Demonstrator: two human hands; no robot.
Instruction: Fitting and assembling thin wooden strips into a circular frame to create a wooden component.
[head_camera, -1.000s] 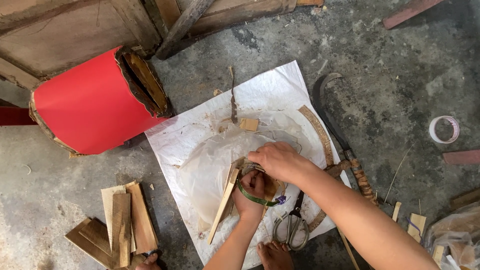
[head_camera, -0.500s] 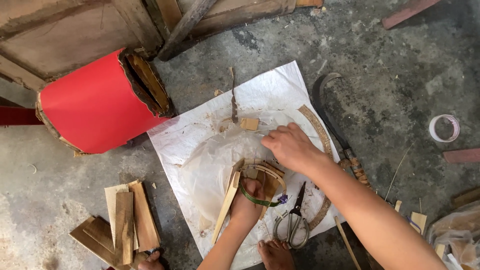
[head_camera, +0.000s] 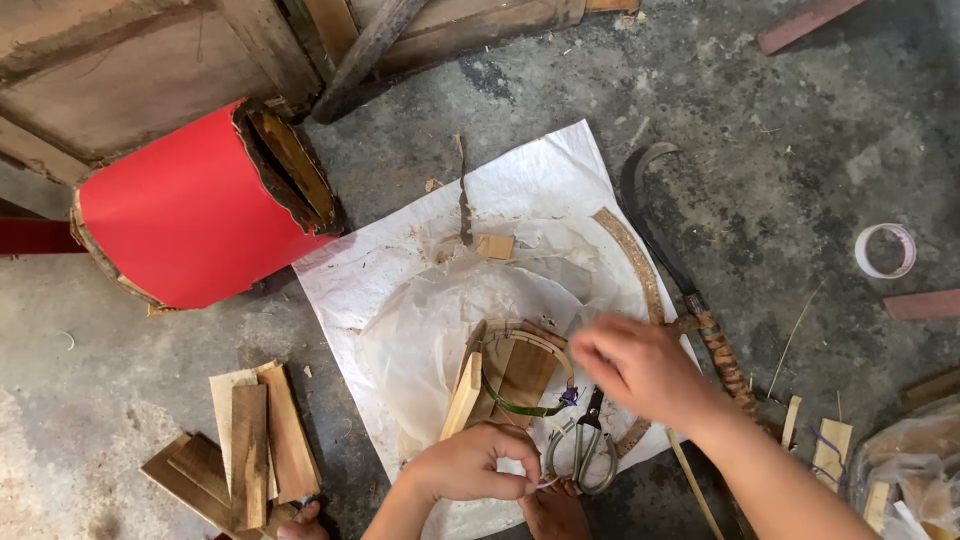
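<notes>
Head view: binding step, it seems. The left hand (head_camera: 470, 465) pinches a thin cord (head_camera: 545, 484) low, fingers closed on it. Just above it sits the wood bundle (head_camera: 510, 370). The right hand (head_camera: 640, 365) hovers beside the bundle, blurred, fingers loosely curled, holding nothing visible. Scissors (head_camera: 585, 450) lie between the hands. Next likely needs cord tension.

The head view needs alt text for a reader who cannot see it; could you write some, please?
Two bare hands, left hand and right hand, work a small bundle of wood strips over white plastic sheeting on concrete; scissors lie beside, a red drum upper left.
</notes>
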